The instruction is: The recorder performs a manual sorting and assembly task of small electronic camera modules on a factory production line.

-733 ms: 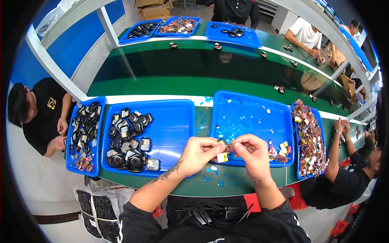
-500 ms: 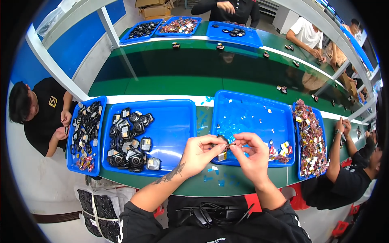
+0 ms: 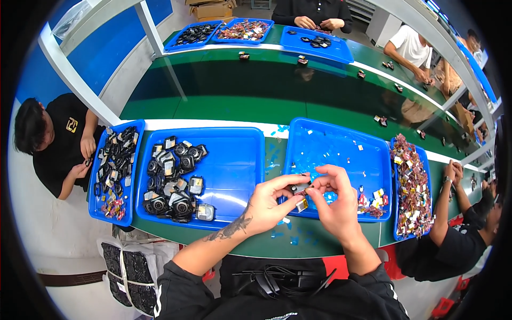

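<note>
My left hand (image 3: 269, 205) grips a small dark electronic piece (image 3: 298, 189) between thumb and fingers. A small silver battery (image 3: 302, 205) with a yellow edge hangs just under it. My right hand (image 3: 337, 200) closes thumb and fingertips on the piece's right side; exactly what they pinch is too small to make out. Both hands are over the near edge of a blue tray (image 3: 341, 128) holding scraps of blue film and a few small parts. In its near right corner lie several small wired batteries (image 3: 373, 201).
Left of my hands, a blue tray (image 3: 234, 160) holds black watch-like cases (image 3: 181, 205). Farther left is a tray of dark parts (image 3: 114, 160); at right, one heaped with wired parts (image 3: 410, 186). Beyond runs a green conveyor belt (image 3: 240, 96) with spaced-out pieces. Co-workers sit around.
My hands and the piece have shifted slightly right in the picture, the hanging battery tilting more. The whole scene shifts a little right as well. Across the belt, a co-worker's hands have come together.
</note>
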A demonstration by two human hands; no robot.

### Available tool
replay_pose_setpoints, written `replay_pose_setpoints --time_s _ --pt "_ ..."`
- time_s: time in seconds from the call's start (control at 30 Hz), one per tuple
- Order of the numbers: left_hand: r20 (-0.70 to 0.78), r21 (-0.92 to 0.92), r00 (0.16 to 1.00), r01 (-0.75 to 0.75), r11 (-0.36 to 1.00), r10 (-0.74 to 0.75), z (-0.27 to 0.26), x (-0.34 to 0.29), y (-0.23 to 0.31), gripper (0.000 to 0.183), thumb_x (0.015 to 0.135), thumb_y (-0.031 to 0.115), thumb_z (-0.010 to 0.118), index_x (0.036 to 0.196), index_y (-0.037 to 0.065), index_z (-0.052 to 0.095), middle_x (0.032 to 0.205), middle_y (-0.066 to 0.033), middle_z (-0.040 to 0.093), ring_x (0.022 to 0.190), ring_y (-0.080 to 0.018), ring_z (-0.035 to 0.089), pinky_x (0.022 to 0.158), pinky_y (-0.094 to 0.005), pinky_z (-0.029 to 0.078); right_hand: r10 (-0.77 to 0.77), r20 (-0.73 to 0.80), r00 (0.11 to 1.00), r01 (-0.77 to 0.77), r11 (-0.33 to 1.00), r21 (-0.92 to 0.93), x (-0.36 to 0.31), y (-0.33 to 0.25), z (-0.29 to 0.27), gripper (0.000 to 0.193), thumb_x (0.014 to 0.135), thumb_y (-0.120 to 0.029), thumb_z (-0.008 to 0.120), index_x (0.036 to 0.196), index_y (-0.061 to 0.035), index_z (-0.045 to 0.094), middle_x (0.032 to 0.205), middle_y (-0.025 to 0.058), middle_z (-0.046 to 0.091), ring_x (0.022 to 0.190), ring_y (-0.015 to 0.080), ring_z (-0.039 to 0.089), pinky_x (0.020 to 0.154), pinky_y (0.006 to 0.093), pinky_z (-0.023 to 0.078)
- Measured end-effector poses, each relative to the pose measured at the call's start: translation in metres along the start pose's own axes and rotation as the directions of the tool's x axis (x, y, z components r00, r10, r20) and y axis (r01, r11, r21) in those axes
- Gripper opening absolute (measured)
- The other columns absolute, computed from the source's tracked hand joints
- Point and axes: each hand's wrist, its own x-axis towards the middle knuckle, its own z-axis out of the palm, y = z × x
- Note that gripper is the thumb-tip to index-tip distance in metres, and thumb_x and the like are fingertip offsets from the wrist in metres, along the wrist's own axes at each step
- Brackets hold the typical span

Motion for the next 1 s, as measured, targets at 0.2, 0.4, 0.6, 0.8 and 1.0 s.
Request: replay_pose_setpoints --time_s 0.2,0.4,0.6,0.8,1.0 --pt "-0.012 0.001 1.000 -0.017 1.000 0.017 -0.001 -0.001 -0.001 0.035 0.087 -0.007 0.061 0.121 -0.001 0.060 0.129 -0.0155 0.059 0.107 -0.0137 0.060 0.074 -0.0233 0.051 0.012 -0.026 1.000 -0.012 1.000 -0.021 0.000 -0.004 0.001 0.040 0.078 0.005 0.070 0.114 -0.0013 0.055 0.080 0.0076 0.063 0.069 0.0171 0.060 0.064 0.0299 0.049" --pt "-0.026 -0.068 1.000 -0.008 0.998 0.007 0.002 -0.002 -0.004 0.031 0.089 -0.006 0.058 0.120 -0.001 0.061 0.126 -0.0132 0.060 0.105 -0.0120 0.060 0.073 -0.0224 0.050 -0.093 -0.069 0.993 0.081 0.985 -0.151 -0.004 0.003 0.007 0.042 0.079 0.005 0.070 0.117 -0.0014 0.054 0.086 0.0088 0.061 0.075 0.0159 0.060 0.067 0.0286 0.052" --pt "-0.025 -0.113 1.000 0.012 0.994 -0.014 0.001 -0.001 0.002 0.038 0.088 -0.010 0.057 0.126 -0.004 0.054 0.128 -0.0151 0.057 0.112 -0.0188 0.059 0.086 -0.0271 0.052 0.165 -0.011 0.986 -0.157 0.954 0.257 -0.008 -0.001 0.015 0.041 0.081 0.007 0.067 0.119 -0.0017 0.053 0.098 0.0061 0.059 0.092 0.0120 0.059 0.078 0.0251 0.056" --pt "-0.112 -0.094 0.994 0.006 0.996 -0.016 0.000 -0.003 0.020 0.051 0.088 -0.003 0.060 0.137 0.005 0.046 0.131 -0.0140 0.055 0.119 -0.0197 0.056 0.090 -0.0319 0.050 0.199 0.076 0.977 -0.213 0.923 0.320 0.006 0.005 0.015 0.043 0.080 0.009 0.067 0.119 -0.0029 0.054 0.097 0.0045 0.059 0.091 0.0095 0.058 0.075 0.0221 0.054" --pt "-0.193 0.981 0.926 0.194 0.030 0.325 -0.094 -0.045 0.036 0.033 0.079 0.023 0.071 0.106 0.005 0.064 0.100 -0.0148 0.064 0.096 -0.0327 0.058 0.082 -0.0429 0.048 0.292 0.086 0.952 -0.302 0.944 0.134 0.143 0.089 -0.025 0.055 0.074 0.006 0.070 0.124 0.0019 0.049 0.088 0.0081 0.066 0.079 0.0136 0.064 0.068 0.0273 0.052"
